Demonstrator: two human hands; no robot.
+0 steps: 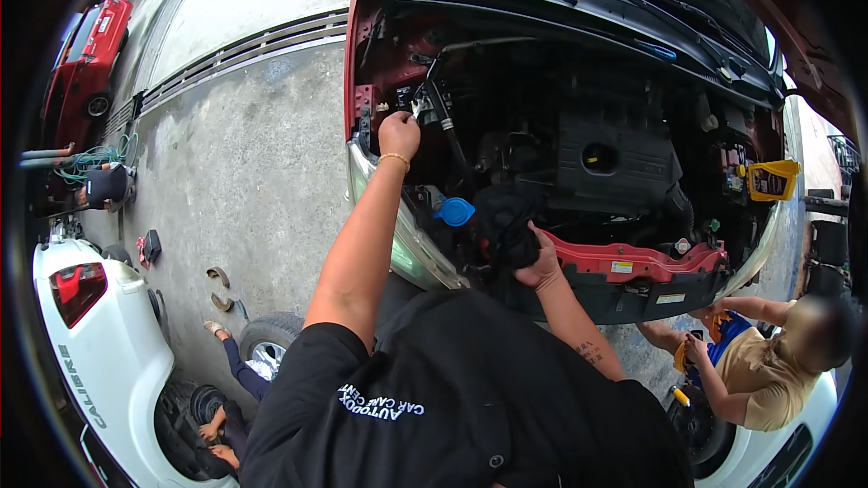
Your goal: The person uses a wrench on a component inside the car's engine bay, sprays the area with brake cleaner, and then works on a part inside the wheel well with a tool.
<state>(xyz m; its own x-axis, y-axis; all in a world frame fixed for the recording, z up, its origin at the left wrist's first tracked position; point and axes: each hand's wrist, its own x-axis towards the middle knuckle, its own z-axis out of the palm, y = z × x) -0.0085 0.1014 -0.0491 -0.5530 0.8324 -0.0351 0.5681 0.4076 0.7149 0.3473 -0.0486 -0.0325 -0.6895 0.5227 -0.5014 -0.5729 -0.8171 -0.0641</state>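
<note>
My left hand (399, 135) reaches into the left side of the open engine bay, its fingers pinched together beside a small silvery part (421, 107) and a black hose (440, 108). What the fingertips grip, if anything, is too small to make out. My right hand (542, 262) is at the front of the bay, closed on a crumpled black cloth (506, 228). The cloth bunches up against the parts behind the red front crossmember (624, 262). Just left of it shows a blue filler cap (455, 211). A black engine cover (615, 154) fills the middle.
A yellow container (771, 181) stands at the bay's right edge. At right, a person in a tan shirt (768, 361) crouches by a wheel. Other people are at lower left, by a white vehicle (99, 343). A loose wheel (269, 339) lies on the concrete floor.
</note>
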